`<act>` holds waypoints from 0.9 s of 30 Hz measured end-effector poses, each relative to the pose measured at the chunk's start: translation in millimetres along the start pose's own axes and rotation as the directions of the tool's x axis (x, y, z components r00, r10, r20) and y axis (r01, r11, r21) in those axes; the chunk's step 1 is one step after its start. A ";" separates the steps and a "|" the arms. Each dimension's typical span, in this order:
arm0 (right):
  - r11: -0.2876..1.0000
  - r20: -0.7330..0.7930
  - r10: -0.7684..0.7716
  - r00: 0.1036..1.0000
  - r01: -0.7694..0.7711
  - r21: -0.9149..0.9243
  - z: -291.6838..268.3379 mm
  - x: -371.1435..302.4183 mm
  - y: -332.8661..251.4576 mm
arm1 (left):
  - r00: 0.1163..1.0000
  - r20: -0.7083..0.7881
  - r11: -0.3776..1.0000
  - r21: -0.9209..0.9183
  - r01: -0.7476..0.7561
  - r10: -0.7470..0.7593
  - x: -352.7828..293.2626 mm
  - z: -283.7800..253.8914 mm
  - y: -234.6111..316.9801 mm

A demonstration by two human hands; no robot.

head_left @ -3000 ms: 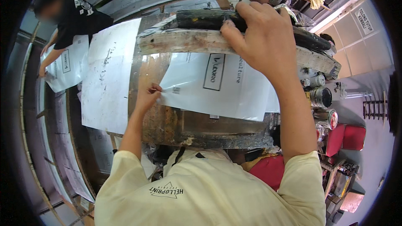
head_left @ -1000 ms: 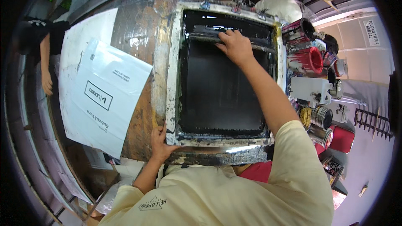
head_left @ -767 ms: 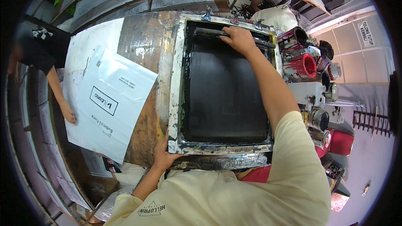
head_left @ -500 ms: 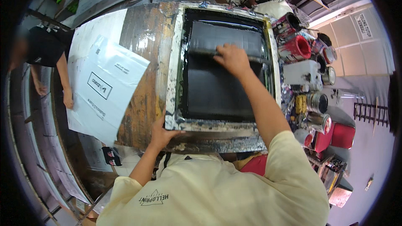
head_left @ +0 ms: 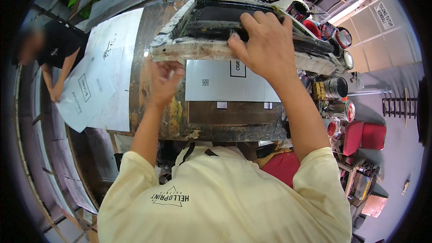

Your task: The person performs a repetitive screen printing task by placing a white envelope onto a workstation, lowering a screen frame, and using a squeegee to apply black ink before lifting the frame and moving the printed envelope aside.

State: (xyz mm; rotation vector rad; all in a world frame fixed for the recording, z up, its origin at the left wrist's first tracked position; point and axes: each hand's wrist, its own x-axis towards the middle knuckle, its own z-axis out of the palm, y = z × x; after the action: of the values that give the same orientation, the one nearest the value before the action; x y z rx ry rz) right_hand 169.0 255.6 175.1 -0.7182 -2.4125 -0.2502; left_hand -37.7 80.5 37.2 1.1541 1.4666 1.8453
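A wooden printing screen frame (head_left: 173,53) is tilted up over the worktable, its near side raised. Inside it lies a dark squeegee (head_left: 209,30), parallel to the near side. My right hand (head_left: 270,42) is closed on the squeegee, thumb on the near side and fingers over the far side. Under the frame's near left corner is my left hand (head_left: 165,78), slightly blurred, its fingers loosely bent and apart with nothing in them. Below the raised frame a white printed sheet (head_left: 225,87) lies flat; its far part is hidden by the frame.
At the left a person (head_left: 60,54) in a black top holds another white printed sheet (head_left: 85,92) beside a white board (head_left: 119,58). Paint cans (head_left: 335,87) crowd the table's right side. Racks (head_left: 67,166) of sheets stand left and at the back.
The screen frame has swung up off the table, uncovering the sheet. My right hand came nearer with the squeegee; my left hand rose. The other person's sheet moved left and nearer.
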 end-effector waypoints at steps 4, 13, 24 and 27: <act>1.000 -0.067 -0.019 0.998 0.019 -0.006 -5.2 31.2 4.7 | 0.906 0.320 0.748 0.664 -0.005 -0.277 -53.9 -55.1 -134.7; 0.992 0.004 -0.114 0.994 0.113 0.053 -14.7 77.5 34.8 | 0.851 0.493 0.622 0.727 -0.290 -0.180 -54.9 -58.7 -171.1; 0.997 -0.093 -0.032 0.995 0.038 0.063 -0.5 71.2 25.2 | 0.911 0.171 0.871 0.403 0.282 -0.375 14.3 -40.9 -82.4; 0.996 -0.007 0.012 1.000 -0.011 0.089 -6.6 66.2 20.1 | 0.802 0.023 0.764 0.321 0.559 -0.597 9.2 -86.9 -97.8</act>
State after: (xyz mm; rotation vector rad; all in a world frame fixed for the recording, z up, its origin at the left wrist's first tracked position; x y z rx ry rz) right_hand 138.8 299.0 220.1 -0.6899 -2.3950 -0.1398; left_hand -127.6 71.0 -57.9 0.7841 1.8163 1.1289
